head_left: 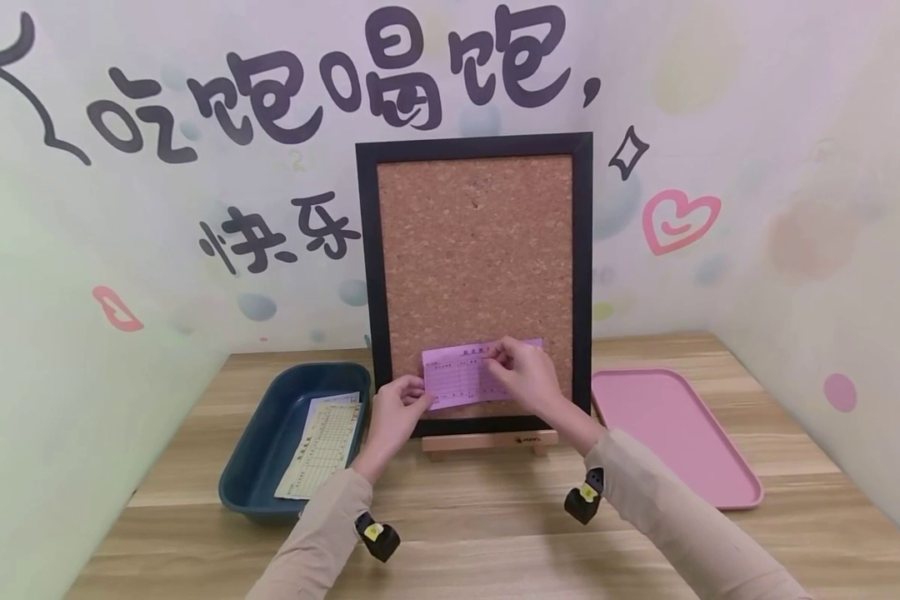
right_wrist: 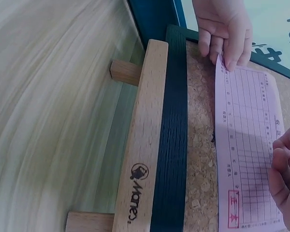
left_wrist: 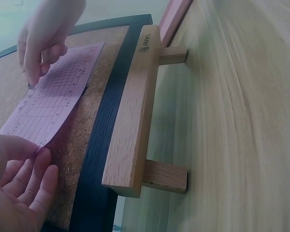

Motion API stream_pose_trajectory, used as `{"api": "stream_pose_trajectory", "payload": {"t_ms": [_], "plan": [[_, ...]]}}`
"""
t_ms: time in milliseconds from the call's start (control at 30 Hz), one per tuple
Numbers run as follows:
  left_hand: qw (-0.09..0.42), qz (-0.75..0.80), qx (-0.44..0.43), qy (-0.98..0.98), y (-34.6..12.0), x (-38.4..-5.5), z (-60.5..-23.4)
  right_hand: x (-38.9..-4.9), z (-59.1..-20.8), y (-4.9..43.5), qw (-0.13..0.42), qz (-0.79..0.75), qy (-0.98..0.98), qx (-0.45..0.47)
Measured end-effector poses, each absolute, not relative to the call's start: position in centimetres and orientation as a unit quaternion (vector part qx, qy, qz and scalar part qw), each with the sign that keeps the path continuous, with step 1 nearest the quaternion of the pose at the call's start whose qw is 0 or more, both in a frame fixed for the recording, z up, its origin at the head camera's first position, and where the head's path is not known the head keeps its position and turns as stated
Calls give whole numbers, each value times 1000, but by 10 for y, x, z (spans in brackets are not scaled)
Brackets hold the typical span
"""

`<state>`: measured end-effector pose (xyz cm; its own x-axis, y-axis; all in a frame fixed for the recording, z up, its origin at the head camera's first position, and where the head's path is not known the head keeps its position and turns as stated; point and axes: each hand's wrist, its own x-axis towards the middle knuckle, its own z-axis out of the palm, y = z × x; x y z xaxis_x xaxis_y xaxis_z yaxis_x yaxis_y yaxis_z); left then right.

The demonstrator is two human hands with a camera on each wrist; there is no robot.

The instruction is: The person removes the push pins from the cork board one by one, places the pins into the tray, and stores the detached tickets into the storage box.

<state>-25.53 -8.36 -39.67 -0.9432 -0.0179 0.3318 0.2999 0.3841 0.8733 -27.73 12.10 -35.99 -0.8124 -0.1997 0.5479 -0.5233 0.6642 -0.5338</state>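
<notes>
A purple printed form slip (head_left: 453,379) lies against the lower part of the cork board (head_left: 480,250). My left hand (head_left: 401,407) pinches the slip's lower left corner between thumb and forefinger; in the left wrist view that hand (left_wrist: 19,181) has its other fingers bent behind the paper's edge. My right hand (head_left: 527,373) is over the slip's upper middle, thumb and forefinger brought together. In the left wrist view a small grey pin-like thing (left_wrist: 30,86) shows at the right hand's fingertips, mostly hidden by them. The slip's right part is partly covered by the right hand.
A black frame (head_left: 582,250) surrounds the cork, standing on a wooden easel (head_left: 487,442). To the left, a dark blue tray (head_left: 258,454) holds pale form slips (head_left: 321,446). At the right lies a pink tray (head_left: 678,433). The painted wall (head_left: 780,167) rises behind the table.
</notes>
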Motion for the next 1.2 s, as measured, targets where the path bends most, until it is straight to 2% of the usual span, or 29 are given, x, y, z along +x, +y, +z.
{"api": "stream_pose_trajectory", "payload": {"t_ms": [500,900,1200], "plan": [[173,-537,-93,-820,-92,-252,-388,-274,-355,136,232,353,-885,197],[176,-538,-79,-821,-107,-245,-377,-269,-352,149,233,351,-887,190],[151,-552,-54,-818,-129,-238,-370,-264,-350,165,239,356,-883,193]]}}
